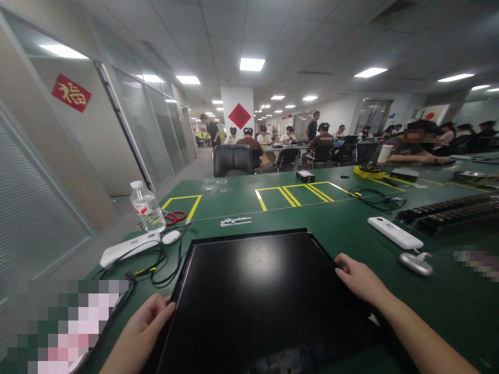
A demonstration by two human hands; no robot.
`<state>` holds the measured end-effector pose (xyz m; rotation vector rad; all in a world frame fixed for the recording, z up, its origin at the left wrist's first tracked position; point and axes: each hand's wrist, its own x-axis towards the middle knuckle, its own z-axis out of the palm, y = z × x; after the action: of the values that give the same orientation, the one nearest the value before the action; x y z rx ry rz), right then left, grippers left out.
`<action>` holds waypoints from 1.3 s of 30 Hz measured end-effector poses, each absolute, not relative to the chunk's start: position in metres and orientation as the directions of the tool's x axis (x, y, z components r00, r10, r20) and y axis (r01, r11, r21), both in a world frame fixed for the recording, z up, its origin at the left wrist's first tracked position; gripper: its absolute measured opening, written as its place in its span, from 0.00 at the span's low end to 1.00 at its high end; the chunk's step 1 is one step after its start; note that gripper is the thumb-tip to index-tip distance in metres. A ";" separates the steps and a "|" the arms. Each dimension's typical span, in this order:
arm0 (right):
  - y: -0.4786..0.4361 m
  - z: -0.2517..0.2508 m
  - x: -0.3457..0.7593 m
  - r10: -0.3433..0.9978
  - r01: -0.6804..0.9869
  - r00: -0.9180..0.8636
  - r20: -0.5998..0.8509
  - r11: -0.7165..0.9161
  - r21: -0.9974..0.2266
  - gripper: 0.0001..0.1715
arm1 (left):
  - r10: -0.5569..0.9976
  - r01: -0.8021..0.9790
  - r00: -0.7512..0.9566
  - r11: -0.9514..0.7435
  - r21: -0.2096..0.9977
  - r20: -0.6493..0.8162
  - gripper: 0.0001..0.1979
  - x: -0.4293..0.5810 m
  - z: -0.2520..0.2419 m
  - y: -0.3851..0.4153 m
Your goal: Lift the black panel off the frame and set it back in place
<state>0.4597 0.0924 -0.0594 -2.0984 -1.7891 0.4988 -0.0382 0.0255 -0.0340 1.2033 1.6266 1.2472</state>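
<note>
A large flat black panel (pixel 253 291) lies on the green table (pixel 351 218) right in front of me. My left hand (pixel 146 324) grips the panel's left edge near its front, fingers curled onto the rim. My right hand (pixel 358 278) rests on the panel's right edge, fingers bent over the rim. Both hands touch only the panel.
Left of the panel lie a white power strip (pixel 128 246), black cables (pixel 156 265), a water bottle (pixel 147 206) and red scissors (pixel 175 217). To the right are a white remote-like device (pixel 394 232), a silver mouse (pixel 416 263) and dark trays (pixel 448 213). Several people sit at the tables behind.
</note>
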 end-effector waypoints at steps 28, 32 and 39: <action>0.095 -0.080 0.455 0.989 0.898 0.123 0.085 -0.075 -0.433 0.12 | 0.879 -0.423 -0.223 0.302 0.854 -0.421 0.34 -0.019 -0.035 0.014; 0.096 -0.080 0.457 0.992 0.897 0.099 0.084 -0.053 -0.439 0.13 | 0.879 -0.414 -0.209 0.318 0.853 -0.429 0.39 -0.022 -0.032 0.015; 0.098 -0.080 0.459 0.991 0.883 0.096 0.090 -0.043 -0.467 0.14 | 0.911 -0.429 -0.151 0.289 0.856 -0.383 0.35 -0.024 -0.029 0.015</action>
<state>0.4588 0.0983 -0.0802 -1.9773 -1.8361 0.3615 -0.0244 0.0152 -0.0291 0.5326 1.2062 1.2699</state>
